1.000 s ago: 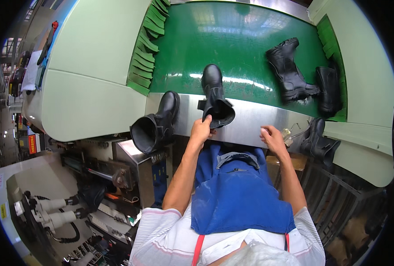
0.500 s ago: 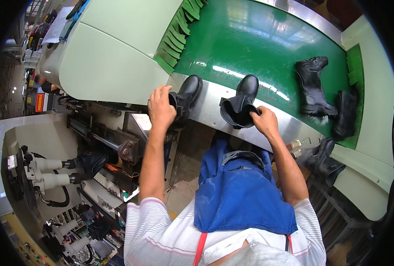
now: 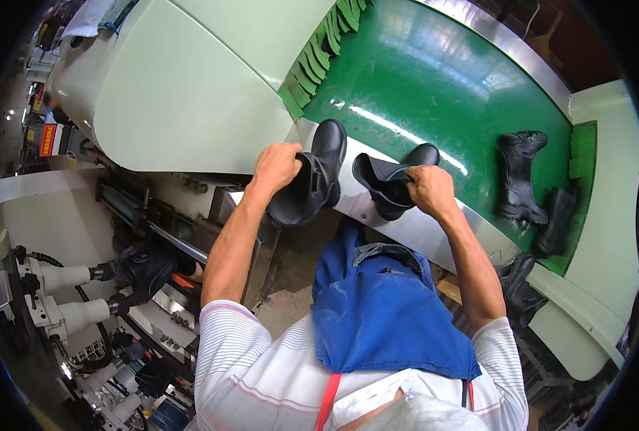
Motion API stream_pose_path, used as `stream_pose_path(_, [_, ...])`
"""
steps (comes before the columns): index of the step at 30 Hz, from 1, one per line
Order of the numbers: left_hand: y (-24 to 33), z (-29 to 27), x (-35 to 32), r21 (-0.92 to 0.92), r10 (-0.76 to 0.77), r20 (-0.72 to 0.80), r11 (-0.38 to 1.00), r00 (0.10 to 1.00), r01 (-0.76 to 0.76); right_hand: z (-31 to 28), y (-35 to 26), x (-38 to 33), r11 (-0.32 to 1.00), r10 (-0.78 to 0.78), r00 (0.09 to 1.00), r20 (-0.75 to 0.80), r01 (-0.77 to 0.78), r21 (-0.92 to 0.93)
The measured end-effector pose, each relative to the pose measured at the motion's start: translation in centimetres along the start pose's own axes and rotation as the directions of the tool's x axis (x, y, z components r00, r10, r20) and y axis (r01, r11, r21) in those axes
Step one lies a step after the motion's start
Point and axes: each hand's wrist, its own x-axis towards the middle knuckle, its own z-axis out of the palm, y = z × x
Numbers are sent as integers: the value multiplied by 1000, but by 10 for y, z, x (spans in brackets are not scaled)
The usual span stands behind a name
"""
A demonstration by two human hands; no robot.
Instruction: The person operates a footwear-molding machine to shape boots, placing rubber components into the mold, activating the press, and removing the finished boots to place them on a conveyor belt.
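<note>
Two black boots stand at the metal edge in front of me, their open tops toward me and toes pointing away. My left hand (image 3: 278, 167) grips the top of the left boot (image 3: 322, 176), fingers curled over its rim. By the collar of the right boot (image 3: 382, 179), my right hand (image 3: 431, 190) is closed, its fingers partly inside the opening. Both soles are close to the metal strip (image 3: 448, 231); whether they rest on it I cannot tell.
Beyond the strip lies a green conveyor belt (image 3: 420, 93). Two more black boots lie on its right side, one (image 3: 522, 176) on its side. Another boot (image 3: 522, 287) hangs below the right edge. Green flaps (image 3: 312, 72) line the pale housing (image 3: 190, 79). Machine clamps (image 3: 75, 276) stand at left.
My left hand has closed on the left boot and its top has swung toward me. The right boot has turned, its toe now pointing further right. The view has shifted a little.
</note>
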Motion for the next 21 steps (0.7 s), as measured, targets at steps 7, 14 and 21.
stream_pose_path(7, [2,-3,7,-31,17,83,999,996,-15,17,-27,12,990,-77,997,8,76,116])
stream_pose_path(14, [-12,1,-1,-116,-21,39,993,999,25,24,-56,25,974,-7,1000,-2,7,226])
stream_pose_path(21, [11,-4,31,76,112,184,989,976,-128,37,-48,45,967,-102,992,-73,116,225])
